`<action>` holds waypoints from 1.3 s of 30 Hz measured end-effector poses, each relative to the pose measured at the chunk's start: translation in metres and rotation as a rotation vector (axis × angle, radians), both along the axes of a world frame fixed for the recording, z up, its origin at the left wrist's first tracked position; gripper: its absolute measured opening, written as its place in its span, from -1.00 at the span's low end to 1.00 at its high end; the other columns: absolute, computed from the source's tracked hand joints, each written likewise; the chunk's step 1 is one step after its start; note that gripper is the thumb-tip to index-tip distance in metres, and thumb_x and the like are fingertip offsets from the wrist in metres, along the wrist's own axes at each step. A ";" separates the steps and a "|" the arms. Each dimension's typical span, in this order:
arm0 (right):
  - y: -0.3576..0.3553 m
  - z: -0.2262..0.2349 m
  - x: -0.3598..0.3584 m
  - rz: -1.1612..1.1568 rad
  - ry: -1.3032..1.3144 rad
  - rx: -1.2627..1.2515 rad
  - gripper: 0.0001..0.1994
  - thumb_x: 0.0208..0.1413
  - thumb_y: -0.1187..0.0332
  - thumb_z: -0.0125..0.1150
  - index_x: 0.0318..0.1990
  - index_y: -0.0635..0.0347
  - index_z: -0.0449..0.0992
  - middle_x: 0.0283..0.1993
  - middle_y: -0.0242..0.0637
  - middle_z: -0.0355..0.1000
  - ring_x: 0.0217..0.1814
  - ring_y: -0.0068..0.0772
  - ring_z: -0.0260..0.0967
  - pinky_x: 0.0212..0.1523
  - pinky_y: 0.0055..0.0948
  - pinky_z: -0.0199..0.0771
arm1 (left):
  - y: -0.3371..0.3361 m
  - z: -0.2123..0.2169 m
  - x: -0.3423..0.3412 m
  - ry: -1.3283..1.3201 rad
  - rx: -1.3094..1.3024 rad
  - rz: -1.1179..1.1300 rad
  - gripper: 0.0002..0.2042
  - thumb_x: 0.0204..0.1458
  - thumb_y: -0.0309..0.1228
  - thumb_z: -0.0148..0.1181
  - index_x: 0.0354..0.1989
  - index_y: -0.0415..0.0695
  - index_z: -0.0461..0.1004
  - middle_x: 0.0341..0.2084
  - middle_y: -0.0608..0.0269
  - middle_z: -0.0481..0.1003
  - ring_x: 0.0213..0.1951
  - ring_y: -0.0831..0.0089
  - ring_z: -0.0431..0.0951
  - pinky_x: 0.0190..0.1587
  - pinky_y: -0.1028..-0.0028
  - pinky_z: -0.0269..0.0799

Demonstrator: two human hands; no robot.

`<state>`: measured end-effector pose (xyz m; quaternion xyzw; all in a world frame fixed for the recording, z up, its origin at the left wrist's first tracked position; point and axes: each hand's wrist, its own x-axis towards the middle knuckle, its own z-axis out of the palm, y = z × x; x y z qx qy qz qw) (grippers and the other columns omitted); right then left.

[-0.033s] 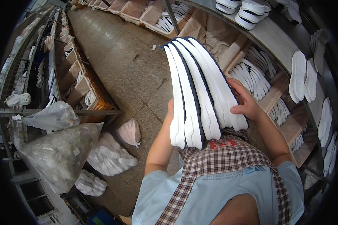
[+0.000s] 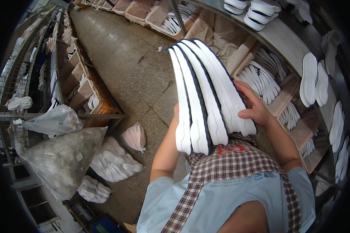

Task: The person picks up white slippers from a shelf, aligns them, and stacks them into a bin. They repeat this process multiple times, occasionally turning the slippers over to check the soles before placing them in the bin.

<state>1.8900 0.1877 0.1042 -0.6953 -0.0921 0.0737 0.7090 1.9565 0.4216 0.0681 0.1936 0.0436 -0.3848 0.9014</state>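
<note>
Several white shoe soles with dark blue edges [image 2: 200, 97] are held side by side as one bundle in front of my apron. My right hand [image 2: 254, 106] grips the bundle's right side, its thumb lying on the outermost sole and the fingers bent round the edge. Against the left side is my left hand [image 2: 176, 112]; only a sliver of it shows, and its fingers are hidden behind the soles. The bundle is upright, fanned slightly, with its lower ends close to the checked apron [image 2: 237, 159].
To my right, fabric-lined bins [image 2: 260, 79] hold more soles below a shelf [image 2: 286, 44] with loose pairs. Bagged white soles [image 2: 114, 161], a large clear sack [image 2: 66, 159] and a small pink bag [image 2: 134, 136] sit at left. An orange crate [image 2: 104, 108] ends the left rack.
</note>
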 end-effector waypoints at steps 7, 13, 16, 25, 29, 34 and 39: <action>0.013 0.033 0.015 0.044 0.240 0.459 -0.25 -0.04 0.21 0.18 0.30 0.27 0.04 0.20 0.05 0.14 0.20 -0.20 0.22 0.16 -0.34 0.27 | 0.016 0.000 -0.001 0.015 -0.006 -0.006 -0.59 0.07 -0.30 0.05 0.06 -0.27 0.31 -0.10 -0.02 0.41 -0.16 0.29 0.49 -0.22 0.37 0.56; 0.008 0.031 0.036 0.014 0.528 1.174 -0.34 0.06 0.00 0.01 0.20 0.32 0.20 -0.08 0.04 0.45 -0.28 -0.23 0.55 -0.41 -0.38 0.64 | 0.034 0.002 0.001 -0.001 -0.099 -0.029 -0.55 0.04 -0.27 0.09 0.08 -0.23 0.29 -0.08 0.01 0.37 -0.12 0.27 0.45 -0.18 0.33 0.51; 0.010 0.025 0.041 -0.146 0.605 1.038 -0.32 0.03 0.03 0.05 0.18 0.43 0.20 -0.17 0.06 0.47 -0.34 -0.24 0.54 -0.46 -0.40 0.64 | 0.038 0.005 0.001 0.008 -0.168 -0.030 -0.53 0.03 -0.26 0.11 0.09 -0.21 0.28 -0.08 0.02 0.35 -0.10 0.26 0.42 -0.17 0.31 0.49; 0.044 -0.026 0.057 0.086 0.378 0.637 -0.32 -0.03 0.27 0.05 0.27 0.36 0.05 0.13 0.03 0.27 0.07 -0.23 0.37 0.07 -0.33 0.40 | 0.043 0.018 -0.002 0.073 -0.270 -0.046 -0.47 -0.01 -0.21 0.18 0.12 -0.14 0.24 -0.05 0.07 0.30 -0.04 0.23 0.36 -0.11 0.26 0.43; 0.046 -0.049 0.050 0.243 0.802 1.447 -0.45 0.12 0.15 -0.13 0.18 0.36 0.22 -0.03 0.07 0.41 -0.17 -0.21 0.52 -0.19 -0.27 0.62 | 0.055 0.024 -0.002 0.166 -0.331 -0.047 -0.44 -0.03 -0.19 0.21 0.13 -0.12 0.23 -0.04 0.09 0.28 -0.02 0.22 0.33 -0.08 0.24 0.40; 0.037 -0.065 0.042 0.051 0.544 1.225 -0.57 0.21 0.16 -0.17 0.09 0.27 0.36 -0.17 -0.09 0.50 -0.24 -0.36 0.54 -0.25 -0.38 0.64 | 0.042 0.010 0.008 0.097 -0.588 0.061 -0.43 -0.01 -0.22 0.20 0.17 -0.11 0.20 0.04 0.07 0.23 0.04 0.20 0.31 -0.10 0.23 0.45; 0.029 -0.066 0.037 -0.110 0.508 1.069 -0.62 0.24 0.22 -0.21 0.08 0.22 0.36 -0.17 -0.20 0.51 -0.23 -0.40 0.54 -0.20 -0.41 0.63 | 0.025 -0.008 0.028 -0.119 -0.826 0.094 -0.44 0.00 -0.39 0.20 0.22 -0.09 0.19 0.18 0.04 0.15 0.10 0.22 0.30 -0.22 0.30 0.62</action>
